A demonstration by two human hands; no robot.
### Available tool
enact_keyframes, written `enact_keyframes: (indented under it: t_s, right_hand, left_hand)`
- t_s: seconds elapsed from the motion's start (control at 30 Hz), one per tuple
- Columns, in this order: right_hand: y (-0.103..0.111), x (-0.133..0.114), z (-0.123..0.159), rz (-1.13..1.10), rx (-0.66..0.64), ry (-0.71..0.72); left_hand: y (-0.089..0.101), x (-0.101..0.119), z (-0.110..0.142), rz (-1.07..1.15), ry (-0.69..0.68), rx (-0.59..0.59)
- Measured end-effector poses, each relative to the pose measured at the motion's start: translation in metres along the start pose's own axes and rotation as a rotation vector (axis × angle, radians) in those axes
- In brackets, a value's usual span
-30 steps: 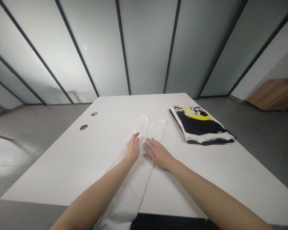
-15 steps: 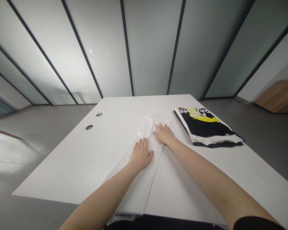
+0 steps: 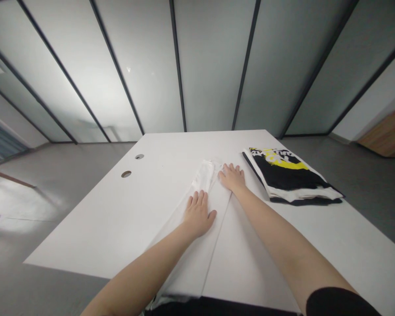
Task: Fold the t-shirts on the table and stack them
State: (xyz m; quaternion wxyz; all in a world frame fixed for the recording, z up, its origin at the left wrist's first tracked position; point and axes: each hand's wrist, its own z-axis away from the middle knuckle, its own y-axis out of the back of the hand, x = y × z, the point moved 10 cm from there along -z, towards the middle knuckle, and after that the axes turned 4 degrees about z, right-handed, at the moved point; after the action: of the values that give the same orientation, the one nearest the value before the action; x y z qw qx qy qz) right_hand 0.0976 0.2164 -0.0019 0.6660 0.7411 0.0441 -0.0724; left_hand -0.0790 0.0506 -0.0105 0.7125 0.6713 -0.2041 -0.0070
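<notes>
In the head view, a long white cloth [image 3: 202, 252] lies in the middle of the white surface [image 3: 118, 224]. It goes from the near edge up toward the far side, and its far end has some wrinkles. The left hand [image 3: 199, 214] lies flat on the cloth, with the fingers straight and the thumb out to the side, so its grip is apart. The right hand [image 3: 233, 177] is farther away, on the cloth's far right corner. Its fingers are a bit bent and its grip is apart too. To the right sits a folded pile of clothes [image 3: 283, 175], with black, white and yellow on top. Two round holes [image 3: 126, 174] are on the far left.
</notes>
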Motion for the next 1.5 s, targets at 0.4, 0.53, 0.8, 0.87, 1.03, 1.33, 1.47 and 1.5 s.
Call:
enact_keyframes:
  t_s: [0.4, 0.53, 0.8, 0.87, 1.03, 1.33, 1.47, 1.5]
  right_hand:
    - [0.023, -0.102, 0.071, -0.246, 0.013, 0.778]
    - [-0.011, -0.101, 0.051, -0.093, -0.171, 0.664]
    - [-0.02, -0.066, -0.008, 0.049, -0.14, 0.36]
    - [-0.019, -0.065, -0.009, 0.043, -0.127, 0.344]
    - [-0.011, -0.066, -0.004, 0.013, -0.065, 0.369]
    - [0.015, -0.078, 0.041, -0.147, 0.017, 0.418]
    - [0.005, -0.059, 0.068, 0.0, -0.076, 0.176]
    - [0.001, -0.051, 0.073, 0.032, -0.112, 0.103]
  left_hand:
    - [-0.007, 0.011, 0.019, -0.019, -0.049, 0.018]
    - [-0.012, 0.008, 0.03, -0.013, -0.027, 0.028]
    - [-0.01, 0.0, 0.031, 0.0, 0.031, -0.01]
    - [-0.005, -0.004, 0.028, -0.006, 0.063, -0.004]
    - [0.005, -0.009, 0.022, -0.017, 0.071, 0.039]
    - [-0.003, -0.008, 0.018, -0.052, 0.059, -0.004]
    - [-0.002, -0.005, 0.021, -0.117, 0.086, 0.014]
    - [-0.002, -0.003, 0.022, -0.136, 0.096, 0.001]
